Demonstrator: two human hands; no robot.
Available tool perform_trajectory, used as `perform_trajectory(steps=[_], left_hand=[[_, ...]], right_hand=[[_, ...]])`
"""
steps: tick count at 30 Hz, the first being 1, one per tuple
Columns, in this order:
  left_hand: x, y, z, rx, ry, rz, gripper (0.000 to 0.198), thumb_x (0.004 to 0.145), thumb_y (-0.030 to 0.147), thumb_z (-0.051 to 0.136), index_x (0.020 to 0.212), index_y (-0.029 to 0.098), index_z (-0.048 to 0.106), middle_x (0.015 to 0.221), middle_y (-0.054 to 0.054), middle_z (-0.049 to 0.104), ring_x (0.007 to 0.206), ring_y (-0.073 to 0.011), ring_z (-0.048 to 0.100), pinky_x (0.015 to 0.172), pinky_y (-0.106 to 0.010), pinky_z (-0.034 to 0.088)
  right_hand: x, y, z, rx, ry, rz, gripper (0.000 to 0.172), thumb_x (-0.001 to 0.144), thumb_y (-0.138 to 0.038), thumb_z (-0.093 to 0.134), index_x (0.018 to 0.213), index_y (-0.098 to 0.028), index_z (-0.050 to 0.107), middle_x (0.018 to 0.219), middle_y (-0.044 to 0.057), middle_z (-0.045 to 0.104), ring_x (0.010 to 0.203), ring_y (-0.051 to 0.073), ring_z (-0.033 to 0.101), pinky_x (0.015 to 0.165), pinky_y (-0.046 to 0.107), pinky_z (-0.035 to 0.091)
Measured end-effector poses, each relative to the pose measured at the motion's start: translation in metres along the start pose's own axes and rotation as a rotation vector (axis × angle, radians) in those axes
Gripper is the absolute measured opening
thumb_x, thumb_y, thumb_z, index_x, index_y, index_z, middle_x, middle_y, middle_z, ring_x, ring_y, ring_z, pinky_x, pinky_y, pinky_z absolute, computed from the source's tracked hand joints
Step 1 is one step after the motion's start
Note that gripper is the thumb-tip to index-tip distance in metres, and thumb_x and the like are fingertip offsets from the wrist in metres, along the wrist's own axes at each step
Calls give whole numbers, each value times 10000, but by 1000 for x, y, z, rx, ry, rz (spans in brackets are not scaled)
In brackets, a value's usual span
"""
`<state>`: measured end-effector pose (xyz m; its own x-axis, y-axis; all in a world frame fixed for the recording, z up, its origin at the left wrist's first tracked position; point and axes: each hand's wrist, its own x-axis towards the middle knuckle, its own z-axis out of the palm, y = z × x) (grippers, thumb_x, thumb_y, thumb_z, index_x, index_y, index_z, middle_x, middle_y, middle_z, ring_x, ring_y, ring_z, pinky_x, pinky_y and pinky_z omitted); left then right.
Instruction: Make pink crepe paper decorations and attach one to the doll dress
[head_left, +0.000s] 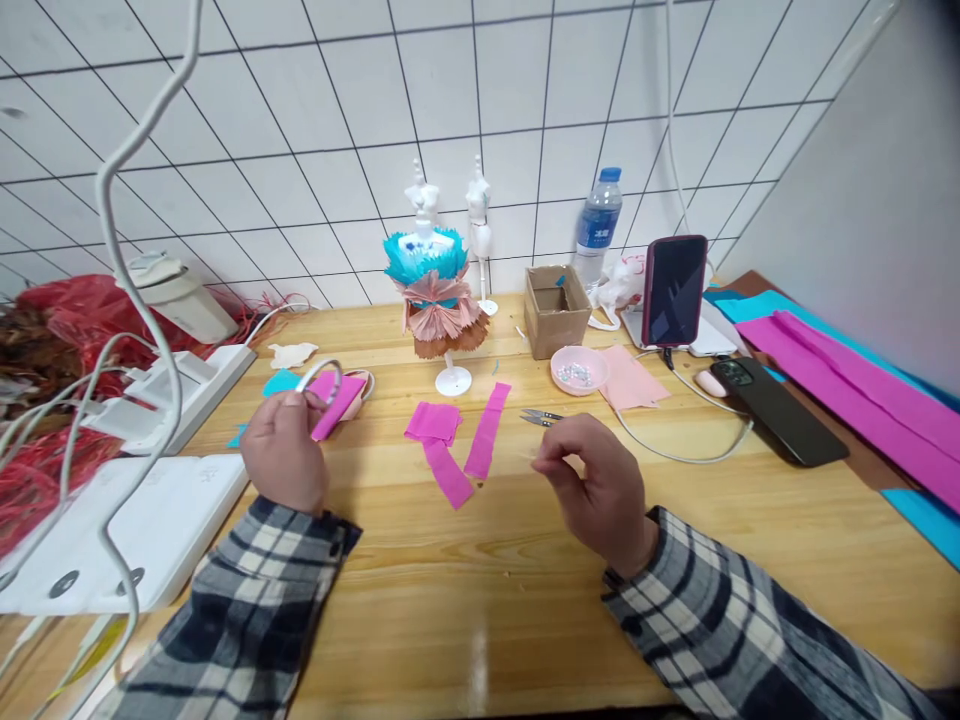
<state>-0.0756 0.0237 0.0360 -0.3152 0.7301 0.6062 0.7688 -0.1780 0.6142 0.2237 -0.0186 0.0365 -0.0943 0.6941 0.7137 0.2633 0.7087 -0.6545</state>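
Observation:
My left hand (285, 450) is closed on a thin roll of tape (335, 385), held up on edge over a folded magenta paper (343, 402). My right hand (592, 480) pinches thumb against forefinger; a faint, pale sliver shows at the fingertips, too small to name. Just behind this hand lie small thread snips (541, 417). Between my hands are a magenta crepe paper strip (489, 430) and a folded magenta piece (442, 450). Farther back stands a small white mannequin (454, 381) dressed in a turquoise, pink and brown paper dress (439, 300).
Toward the back are a bare mannequin (480, 240), a cardboard box (557, 315), a pink dish (581, 385) of small beads and a water bottle (598, 225). Phones (675, 290) and paper sheets (847, 390) lie right. A power strip (187, 400) and hanging cable (176, 370) are left.

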Motion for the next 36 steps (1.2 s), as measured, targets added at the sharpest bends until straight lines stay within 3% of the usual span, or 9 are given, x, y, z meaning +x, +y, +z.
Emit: perform_trajectory(steps=[2,6,10,15,20,23,26,32,36], left_hand=[[13,-15,-2,47,-38,5,319,927,355,424,880,150,663,769,-30,650,710,-177,583,654,-285,438],[16,-21,4,341,-472,241,352,909,397,442,969,195,725,871,-82,726,819,-249,637,722,-339,453],[9,-20,15,444,-641,404,410,920,433,407,1084,219,716,932,-113,736,917,-300,641,801,-397,465],[6,-20,17,421,-686,335,406,890,460,477,1127,205,687,997,-116,711,946,-290,625,843,-418,467],[-7,20,12,226,-360,303,424,878,518,516,1115,200,667,1049,-108,637,1056,-293,540,949,-454,376],[-25,50,19,-156,-576,317,514,963,528,300,1161,197,641,1064,-97,619,1046,-250,540,944,-416,394],[-39,69,30,-277,-694,348,586,949,592,254,1275,219,568,1235,-104,558,1183,-258,468,1026,-438,337],[-43,74,37,-207,-701,332,336,928,463,467,875,218,690,1159,-81,587,1151,-257,469,1018,-459,318],[-46,71,34,-196,-648,337,204,896,382,546,856,215,655,1063,-67,607,1082,-245,495,998,-449,330]], right_hand=[[1,10,2,146,-65,227,126,901,-258,581,792,-205,548,803,22,582,700,133,534,611,263,472],[0,28,7,666,-192,665,186,867,-351,619,803,-193,543,1013,53,622,711,111,562,575,238,503],[1,31,7,915,-209,845,239,776,-322,718,783,-185,522,1027,49,645,750,110,584,609,232,513],[3,28,7,889,-203,893,332,697,-298,777,723,-186,466,866,31,672,623,92,564,543,216,476],[0,30,8,815,-267,851,323,744,-338,739,754,-197,449,678,-11,641,522,80,513,467,179,400],[0,30,9,781,-353,852,331,734,-363,744,746,-195,459,606,-46,561,502,75,477,420,155,356],[0,29,10,781,-410,845,347,726,-393,746,727,-192,462,562,-74,470,469,61,404,399,148,335],[0,32,10,737,-406,818,341,751,-402,725,744,-193,456,589,-68,465,490,63,424,407,147,345],[0,35,11,728,-436,820,351,748,-413,726,750,-193,453,581,-77,453,467,53,391,397,146,325]])
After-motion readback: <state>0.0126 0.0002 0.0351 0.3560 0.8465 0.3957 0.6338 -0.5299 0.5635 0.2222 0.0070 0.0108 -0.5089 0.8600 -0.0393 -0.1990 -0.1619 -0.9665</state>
